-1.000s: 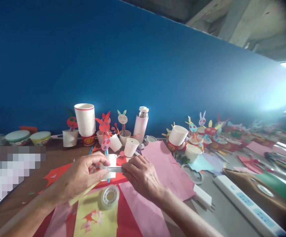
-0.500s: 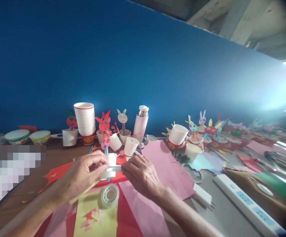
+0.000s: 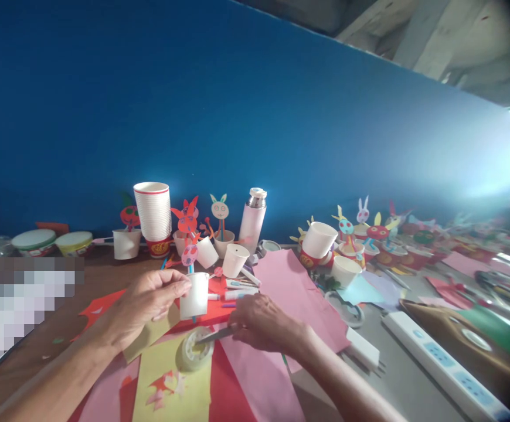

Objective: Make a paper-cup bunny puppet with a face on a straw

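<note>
My left hand is closed, thumb and fingers pinching the rim of a white paper cup. A pink paper rabbit head rises above this cup, and a blue stick end shows below it. In my right hand is a narrow grey blade-like strip; its handle end is hidden by the fingers. The strip's tip reaches over a clear tape roll, which lies on yellow paper. Whether tip and tape touch, I cannot tell.
Behind the hands stand a stack of paper cups, a pink thermos and several cups with paper rabbits. Pink paper and markers lie nearby. A white power strip runs along the right.
My right hand has moved away from the cup, down and right, with the grey strip now pointing at the tape roll. My left hand still holds the cup, which now stands more fully in view.
</note>
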The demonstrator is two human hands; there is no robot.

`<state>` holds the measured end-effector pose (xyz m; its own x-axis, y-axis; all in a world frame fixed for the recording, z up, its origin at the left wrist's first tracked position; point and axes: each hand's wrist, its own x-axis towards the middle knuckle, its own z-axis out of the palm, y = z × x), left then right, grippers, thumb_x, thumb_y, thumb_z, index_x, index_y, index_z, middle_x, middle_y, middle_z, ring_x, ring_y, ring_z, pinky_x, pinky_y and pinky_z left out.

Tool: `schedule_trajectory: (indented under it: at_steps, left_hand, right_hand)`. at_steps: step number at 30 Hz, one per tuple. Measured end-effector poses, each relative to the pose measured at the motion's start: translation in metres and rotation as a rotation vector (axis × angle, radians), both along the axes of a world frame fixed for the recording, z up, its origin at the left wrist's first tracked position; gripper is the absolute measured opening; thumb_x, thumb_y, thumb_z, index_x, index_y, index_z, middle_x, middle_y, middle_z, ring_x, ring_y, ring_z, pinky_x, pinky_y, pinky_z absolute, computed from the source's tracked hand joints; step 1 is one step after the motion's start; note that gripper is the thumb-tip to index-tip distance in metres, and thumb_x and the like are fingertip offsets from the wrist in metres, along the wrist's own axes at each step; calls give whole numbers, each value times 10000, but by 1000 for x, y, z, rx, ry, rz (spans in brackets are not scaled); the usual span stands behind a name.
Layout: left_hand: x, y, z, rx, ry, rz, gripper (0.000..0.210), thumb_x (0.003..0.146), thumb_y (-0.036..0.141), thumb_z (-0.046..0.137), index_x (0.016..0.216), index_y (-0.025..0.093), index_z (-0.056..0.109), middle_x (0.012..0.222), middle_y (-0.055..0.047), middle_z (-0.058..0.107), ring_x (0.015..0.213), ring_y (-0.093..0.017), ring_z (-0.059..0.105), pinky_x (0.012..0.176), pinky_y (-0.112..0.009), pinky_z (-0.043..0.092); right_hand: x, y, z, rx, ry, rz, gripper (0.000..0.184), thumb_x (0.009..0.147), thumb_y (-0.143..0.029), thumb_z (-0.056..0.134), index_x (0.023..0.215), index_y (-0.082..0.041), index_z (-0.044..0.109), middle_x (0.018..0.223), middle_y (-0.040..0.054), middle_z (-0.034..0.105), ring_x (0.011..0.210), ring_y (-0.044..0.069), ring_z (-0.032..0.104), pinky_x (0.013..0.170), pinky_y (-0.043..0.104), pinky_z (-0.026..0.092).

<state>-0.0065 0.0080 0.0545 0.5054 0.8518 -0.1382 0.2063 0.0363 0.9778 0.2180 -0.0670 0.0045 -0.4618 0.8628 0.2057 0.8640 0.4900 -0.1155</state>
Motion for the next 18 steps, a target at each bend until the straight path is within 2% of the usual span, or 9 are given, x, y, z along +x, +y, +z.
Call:
schedule_trajectory:
  at_steps: [6,13,16,18]
  left_hand:
    - [4,-1,-3,-76,-68,-17,282,700,406,647,698,144,545,553,71,433,406,-19,233,403,-187,155]
    - [8,-5,-8,-119,-98,-49,272,697,389,659,695,140,550,556,70,454,397,-10,232,395,-188,145]
    - [11,-6,-12,-148,-88,-79,265,715,393,643,705,144,553,515,80,437,388,-17,216,398,-199,136]
    - [13,-7,-15,-156,-72,-92,276,712,408,639,704,144,559,497,83,420,385,-22,205,399,-208,123]
  right_hand:
    - [13,-5,8,-110,4,-43,149,672,-143,651,782,-243,659,771,-3,659,753,178,610,624,249,383]
    - [27,-6,12,-207,-65,-216,243,659,-60,606,827,-225,666,909,53,690,861,248,628,755,366,417]
    - [25,-5,15,-225,-4,-202,205,670,-145,657,856,-229,675,908,54,689,867,256,625,770,390,425]
    - [17,-5,21,-199,140,-171,169,704,-210,665,870,-233,682,886,38,690,830,219,627,747,342,441]
